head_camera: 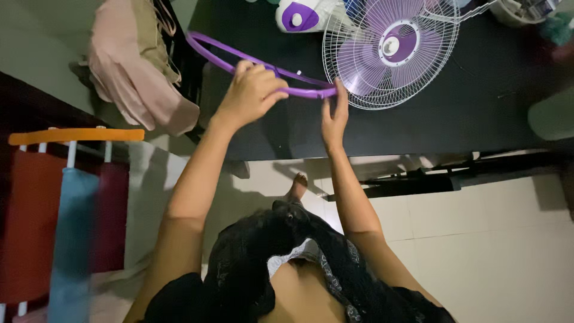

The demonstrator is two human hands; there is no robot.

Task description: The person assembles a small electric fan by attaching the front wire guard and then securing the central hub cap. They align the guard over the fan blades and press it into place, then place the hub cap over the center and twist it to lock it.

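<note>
Both hands on purple rim band (251, 63), left grip (254, 90) clamped, right grip (335, 113) pinching end beside fan grille (391, 51); seating around grille needed.

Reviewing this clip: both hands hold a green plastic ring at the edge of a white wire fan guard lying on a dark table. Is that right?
Not quite: the ring is purple, not green, as the head view shows. The rest stands: the left hand and right hand hold it beside the white wire fan guard on the dark table.
</note>
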